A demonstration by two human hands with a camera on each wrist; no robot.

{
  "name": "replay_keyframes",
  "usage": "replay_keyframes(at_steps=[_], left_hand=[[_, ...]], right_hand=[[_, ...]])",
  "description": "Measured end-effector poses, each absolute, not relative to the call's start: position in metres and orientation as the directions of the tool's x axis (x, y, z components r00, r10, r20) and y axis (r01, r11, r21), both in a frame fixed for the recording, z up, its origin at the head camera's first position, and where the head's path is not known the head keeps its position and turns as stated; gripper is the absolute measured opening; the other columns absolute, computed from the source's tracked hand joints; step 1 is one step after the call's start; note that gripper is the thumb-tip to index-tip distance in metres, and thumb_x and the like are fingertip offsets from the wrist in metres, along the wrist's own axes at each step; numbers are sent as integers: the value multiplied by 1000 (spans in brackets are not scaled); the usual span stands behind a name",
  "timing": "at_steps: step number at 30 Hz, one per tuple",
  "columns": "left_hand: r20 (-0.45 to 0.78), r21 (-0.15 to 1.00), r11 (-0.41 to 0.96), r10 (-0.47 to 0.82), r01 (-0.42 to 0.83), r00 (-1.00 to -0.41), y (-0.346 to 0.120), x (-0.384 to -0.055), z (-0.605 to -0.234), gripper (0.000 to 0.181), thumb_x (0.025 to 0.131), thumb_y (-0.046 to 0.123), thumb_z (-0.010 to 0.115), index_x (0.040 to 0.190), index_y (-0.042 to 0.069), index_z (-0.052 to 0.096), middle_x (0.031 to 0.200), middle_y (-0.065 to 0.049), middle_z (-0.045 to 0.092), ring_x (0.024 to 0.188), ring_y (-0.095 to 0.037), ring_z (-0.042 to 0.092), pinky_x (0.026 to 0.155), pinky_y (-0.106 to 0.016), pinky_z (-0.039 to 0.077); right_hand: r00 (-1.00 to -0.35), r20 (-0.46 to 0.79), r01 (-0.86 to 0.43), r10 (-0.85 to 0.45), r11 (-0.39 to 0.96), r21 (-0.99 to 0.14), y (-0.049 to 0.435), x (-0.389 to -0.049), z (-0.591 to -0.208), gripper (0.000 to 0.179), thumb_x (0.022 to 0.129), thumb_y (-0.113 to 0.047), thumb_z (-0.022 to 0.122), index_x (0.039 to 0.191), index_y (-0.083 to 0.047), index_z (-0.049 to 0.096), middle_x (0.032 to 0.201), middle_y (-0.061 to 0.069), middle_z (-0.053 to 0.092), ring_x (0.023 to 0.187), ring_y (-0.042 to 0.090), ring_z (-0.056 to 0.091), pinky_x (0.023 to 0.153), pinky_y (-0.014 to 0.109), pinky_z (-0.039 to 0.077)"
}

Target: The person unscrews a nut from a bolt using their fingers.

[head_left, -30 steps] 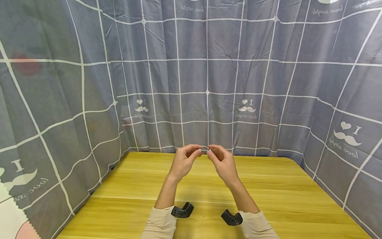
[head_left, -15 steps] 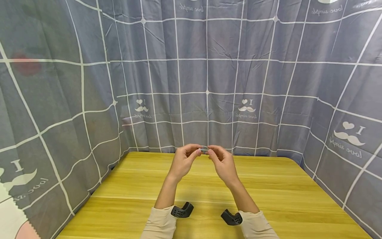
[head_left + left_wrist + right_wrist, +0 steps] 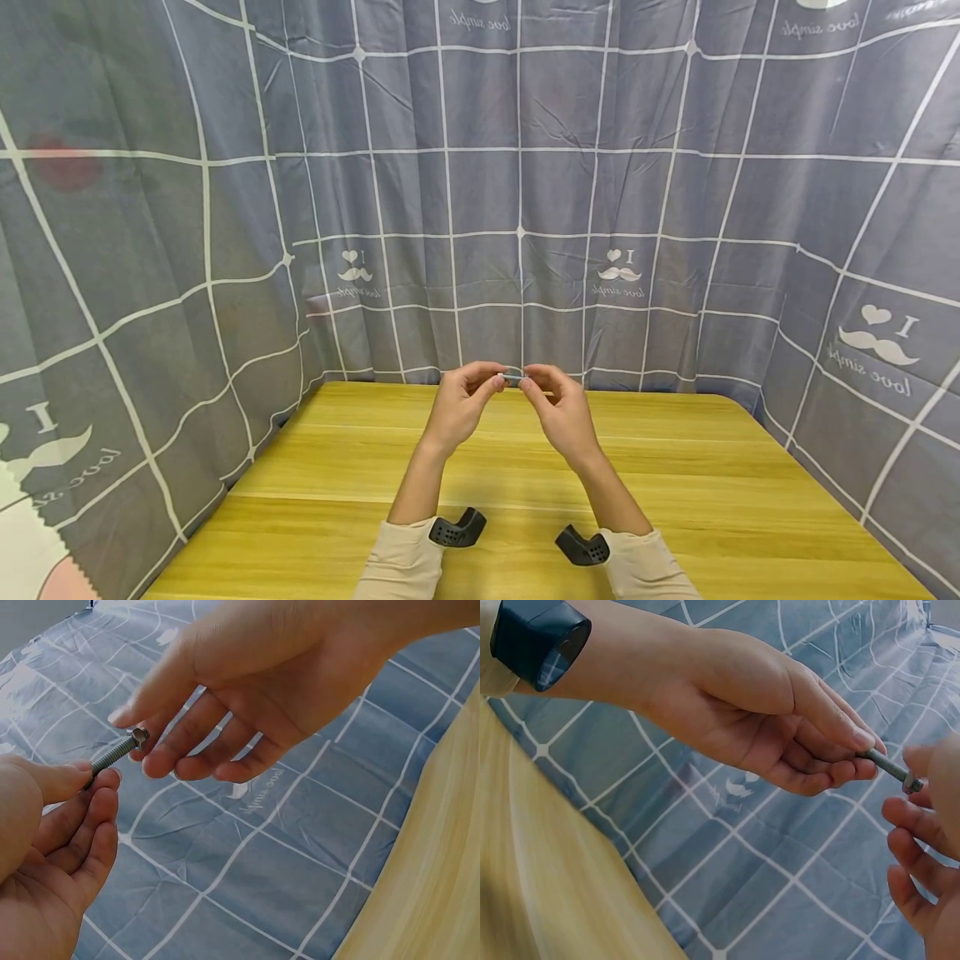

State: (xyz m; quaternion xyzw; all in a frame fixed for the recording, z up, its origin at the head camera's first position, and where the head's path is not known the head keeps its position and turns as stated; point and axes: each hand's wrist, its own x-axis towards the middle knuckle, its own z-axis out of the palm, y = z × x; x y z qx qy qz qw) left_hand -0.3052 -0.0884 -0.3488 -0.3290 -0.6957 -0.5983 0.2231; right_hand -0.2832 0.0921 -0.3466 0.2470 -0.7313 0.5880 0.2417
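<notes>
Two hands meet at one threaded metal bolt [image 3: 112, 755]. Fingers of the left hand [image 3: 457, 408] pinch its shank; those of the right hand [image 3: 561, 412] lie loosely parted about the nut [image 3: 138, 738] near its other end, contact undetermined. Bolt is held raised, seen against the middle of the far edge of the worktop [image 3: 675, 483]. Beyond that edge hangs a grey, white-gridded curtain [image 3: 480, 192].

Silver-grey bolt [image 3: 112, 756]; grey-blue curtain [image 3: 480, 200], white grid; yellow wood-grain table [image 3: 750, 483].
</notes>
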Motion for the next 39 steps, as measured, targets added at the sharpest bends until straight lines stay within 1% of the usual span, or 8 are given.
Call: replay_keyframes(at_steps=[5,13,19,24,27,33,36,39], left_hand=[[704,686,60,197,725,-682,-88,-305,-349,16,102,1,64,113,-6,74,106,-17,74,97,-36,71,89,-39,57],[700,689,72,196,722,-687,-88,-304,-348,16,102,2,64,113,-6,74,105,-15,74,95,-29,70,90,-43,57],[698,693,50,201,719,-687,-88,-304,-348,17,102,1,64,113,-8,72,106,-17,73,98,-38,70,91,-49,56],[697,693,62,194,718,-690,-88,-303,-348,16,102,1,64,113,-7,73,106,-16,74,96,-30,70,91,-49,56],[702,688,67,189,722,-687,-88,-303,-348,16,102,1,64,112,-6,73,104,-16,74,95,-28,71,90,-47,56],[706,686,55,194,726,-681,-88,-303,-349,16,102,1,64,112,-6,73,105,-16,74,94,-28,70,89,-51,56],[703,689,59,193,723,-685,-88,-303,-349,16,102,1,64,113,-6,73,105,-16,74,95,-28,71,89,-47,57],[701,691,63,189,720,-688,-89,-304,-348,16,102,0,63,112,-6,74,104,-16,74,96,-34,70,88,-38,57]], right_hand=[[-747,661,-659,-71,202,-724,96,-298,-358,17,101,0,66,117,1,70,107,16,71,101,34,68,85,32,54],[-740,667,-671,-85,156,-725,99,-300,-360,21,101,-13,70,119,-3,71,109,10,71,100,29,66,86,33,54],[-716,694,-695,-75,166,-699,98,-300,-360,15,100,-5,70,114,-1,71,105,11,71,99,26,66,86,36,53],[-710,700,-701,-73,158,-695,97,-300,-360,22,99,-8,72,120,-3,69,112,13,70,101,29,65,86,38,53],[-707,705,-703,-54,166,-692,96,-300,-361,18,100,-12,71,116,-3,72,107,10,72,99,29,68,84,34,53],[-684,727,-724,-56,178,-667,96,-301,-361,17,98,-4,71,115,-2,71,106,9,72,98,27,67,86,36,54],[-696,715,-714,-67,165,-680,97,-300,-361,23,99,-7,71,122,-4,69,113,12,71,102,26,67,87,35,54],[-727,685,-684,-58,154,-713,95,-295,-357,22,102,-9,67,122,1,70,110,16,72,103,35,68,89,31,54]])
